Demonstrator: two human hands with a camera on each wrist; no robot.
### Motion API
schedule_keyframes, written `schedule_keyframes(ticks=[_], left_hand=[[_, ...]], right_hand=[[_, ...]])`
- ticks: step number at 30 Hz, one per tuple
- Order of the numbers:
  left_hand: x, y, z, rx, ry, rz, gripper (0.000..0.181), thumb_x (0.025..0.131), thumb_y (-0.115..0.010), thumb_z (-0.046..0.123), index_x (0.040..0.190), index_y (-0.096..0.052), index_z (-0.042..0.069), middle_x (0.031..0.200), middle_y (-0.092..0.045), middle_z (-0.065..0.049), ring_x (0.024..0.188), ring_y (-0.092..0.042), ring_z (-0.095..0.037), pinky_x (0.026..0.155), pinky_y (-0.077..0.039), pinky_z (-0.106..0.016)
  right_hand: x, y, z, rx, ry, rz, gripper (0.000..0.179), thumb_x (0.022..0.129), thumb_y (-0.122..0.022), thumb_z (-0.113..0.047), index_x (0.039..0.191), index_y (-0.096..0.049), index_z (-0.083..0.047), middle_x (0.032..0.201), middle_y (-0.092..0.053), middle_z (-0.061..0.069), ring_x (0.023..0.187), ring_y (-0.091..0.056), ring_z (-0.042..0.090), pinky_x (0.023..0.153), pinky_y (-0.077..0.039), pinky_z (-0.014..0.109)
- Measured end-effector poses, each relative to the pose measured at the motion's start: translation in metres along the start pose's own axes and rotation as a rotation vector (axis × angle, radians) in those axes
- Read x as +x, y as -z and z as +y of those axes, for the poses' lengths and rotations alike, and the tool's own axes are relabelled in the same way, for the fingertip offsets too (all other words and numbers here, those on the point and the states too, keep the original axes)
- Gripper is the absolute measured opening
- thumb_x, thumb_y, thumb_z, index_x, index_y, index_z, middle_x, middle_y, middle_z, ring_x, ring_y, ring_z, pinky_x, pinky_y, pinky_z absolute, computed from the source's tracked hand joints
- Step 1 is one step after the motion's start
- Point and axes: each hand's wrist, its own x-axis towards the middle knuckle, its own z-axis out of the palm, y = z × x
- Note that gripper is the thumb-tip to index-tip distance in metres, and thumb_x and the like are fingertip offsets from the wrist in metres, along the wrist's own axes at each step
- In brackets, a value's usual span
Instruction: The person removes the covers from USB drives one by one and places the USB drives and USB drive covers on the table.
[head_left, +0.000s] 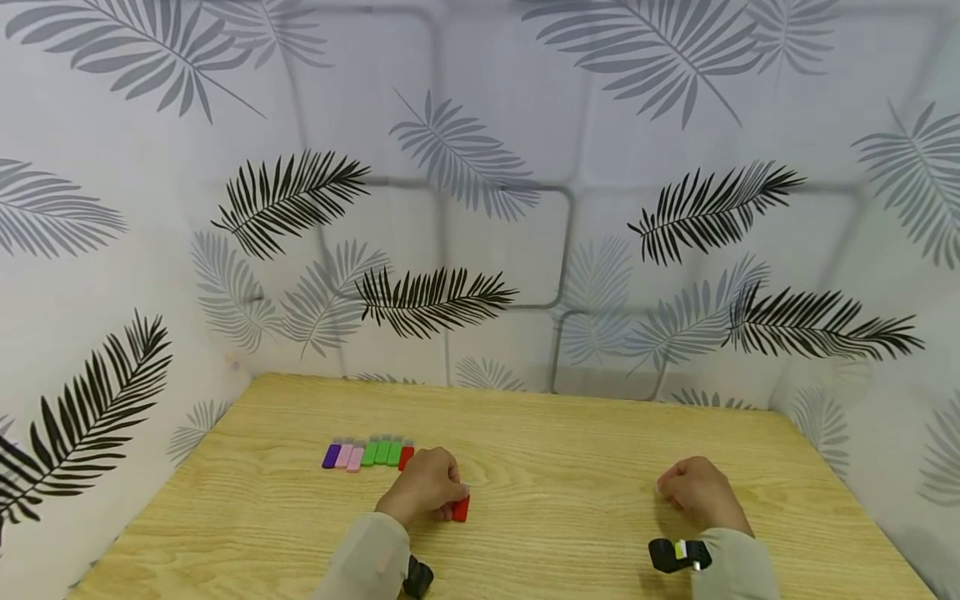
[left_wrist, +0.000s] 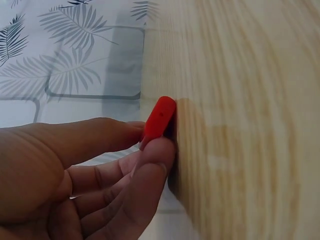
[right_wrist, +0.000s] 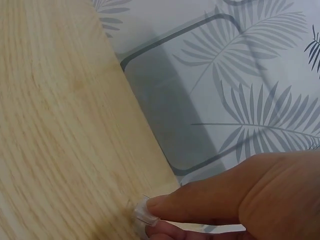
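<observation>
My left hand pinches a small red USB flash drive between thumb and fingers, close over the table. In the left wrist view the rounded red end has a tiny hole in it, and the other end is hidden by the fingers. Farther right, my right hand holds a small clear plastic cap between thumb and fingertips, low above the wood. Beyond the left hand lies a row of similar drives with clear caps: one purple, two pink, three green and one red.
The light wooden table meets a leaf-patterned cloth backdrop at its back and sides. A black wrist camera sits on the right sleeve, and another on the left.
</observation>
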Motion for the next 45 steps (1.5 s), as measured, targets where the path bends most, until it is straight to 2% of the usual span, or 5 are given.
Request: schedule_keyframes(ticks=[22, 32, 35, 40, 45], left_hand=[[0.003, 0.001, -0.003, 0.059, 0.013, -0.010, 0.021, 0.085, -0.071, 0.009, 0.067, -0.059, 0.007, 0.051, -0.060, -0.005, 0.045, -0.061, -0.019, 0.046, -0.050, -0.031], [0.000, 0.006, -0.001, 0.099, 0.000, -0.018, 0.021, 0.084, -0.071, 0.012, 0.068, -0.059, 0.008, 0.054, -0.061, -0.005, 0.047, -0.061, -0.020, 0.046, -0.045, -0.029], [-0.001, 0.008, -0.001, 0.120, 0.005, -0.010, 0.021, 0.084, -0.072, 0.015, 0.069, -0.059, 0.009, 0.057, -0.061, -0.004, 0.047, -0.058, -0.018, 0.047, -0.042, -0.028], [-0.002, 0.017, -0.003, 0.131, -0.010, 0.044, 0.018, 0.086, -0.071, 0.015, 0.073, -0.060, 0.009, 0.060, -0.061, -0.004, 0.048, -0.052, -0.015, 0.048, -0.041, -0.029], [-0.001, 0.030, -0.006, 0.179, 0.009, 0.164, 0.013, 0.087, -0.070, 0.012, 0.079, -0.060, 0.009, 0.064, -0.060, -0.004, 0.050, -0.051, -0.015, 0.048, -0.041, -0.029]], right_hand=[[0.003, -0.002, 0.006, 0.014, -0.043, 0.028, 0.007, 0.082, -0.064, -0.004, 0.082, -0.065, 0.003, 0.064, -0.056, 0.007, 0.058, -0.051, 0.017, 0.052, -0.044, 0.029], [0.001, -0.003, 0.007, -0.021, -0.016, 0.060, 0.007, 0.080, -0.063, -0.006, 0.079, -0.064, 0.001, 0.061, -0.054, 0.004, 0.054, -0.049, 0.016, 0.050, -0.043, 0.028], [0.000, -0.003, 0.004, -0.087, 0.034, 0.086, 0.011, 0.081, -0.064, -0.010, 0.078, -0.065, 0.000, 0.063, -0.057, 0.004, 0.057, -0.051, 0.018, 0.054, -0.043, 0.031], [0.000, -0.005, -0.005, -0.204, 0.093, 0.114, 0.018, 0.085, -0.063, -0.018, 0.081, -0.067, -0.001, 0.075, -0.063, 0.006, 0.070, -0.055, 0.023, 0.064, -0.045, 0.039], [0.005, -0.011, -0.013, -0.228, 0.102, 0.113, 0.019, 0.089, -0.061, -0.018, 0.087, -0.067, 0.000, 0.087, -0.066, 0.012, 0.073, -0.056, 0.025, 0.064, -0.045, 0.041]])
